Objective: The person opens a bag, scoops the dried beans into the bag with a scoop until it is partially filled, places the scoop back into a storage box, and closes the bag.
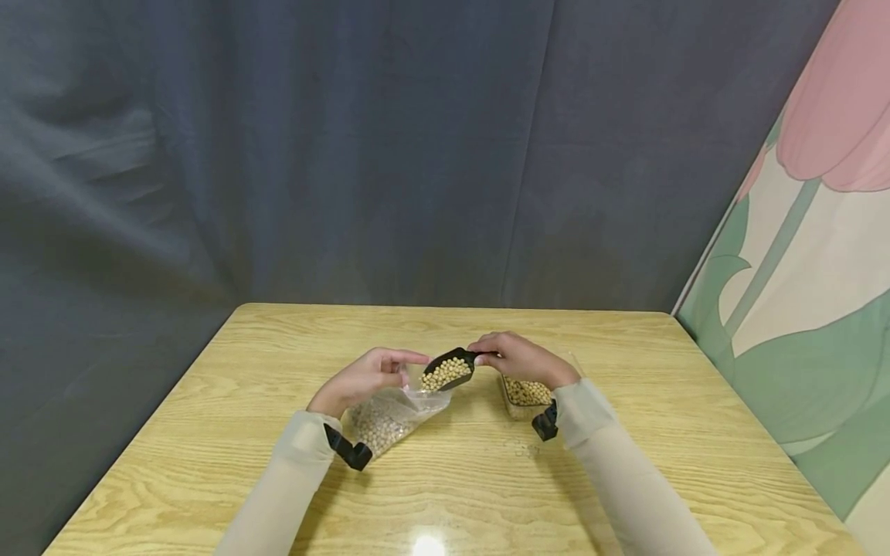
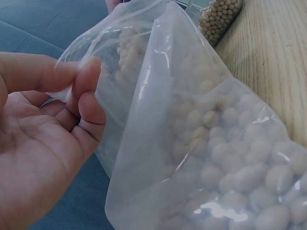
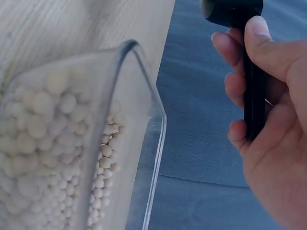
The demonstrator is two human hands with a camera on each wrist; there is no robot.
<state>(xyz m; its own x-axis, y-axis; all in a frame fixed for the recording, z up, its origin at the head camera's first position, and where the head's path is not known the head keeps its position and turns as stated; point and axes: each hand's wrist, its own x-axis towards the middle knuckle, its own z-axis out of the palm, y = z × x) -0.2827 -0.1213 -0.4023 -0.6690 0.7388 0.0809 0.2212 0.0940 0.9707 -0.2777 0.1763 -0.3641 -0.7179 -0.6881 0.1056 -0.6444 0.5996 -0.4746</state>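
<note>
My left hand (image 1: 365,378) pinches the upper edge of a clear plastic bag (image 2: 139,158) between thumb and fingers. Pale round beans, like soybeans, fill the lower part of this bag, which leans on the table. In the head view, a black scoop (image 1: 467,380) heaped with yellowish beans (image 1: 445,373) is at the bag's mouth, its front lip over the opening. My right hand (image 1: 521,359) grips the scoop's handle (image 3: 254,96), thumb laid along it. Under the right forearm stands a clear box (image 1: 518,414) holding more of these beans.
The light wood-grain table (image 1: 445,494) ends at a dark curtain (image 1: 389,193) behind it. A tulip-patterned panel (image 1: 799,324) borders the right side. In the right wrist view, the box's raised rim (image 3: 160,124) stands beside my right hand.
</note>
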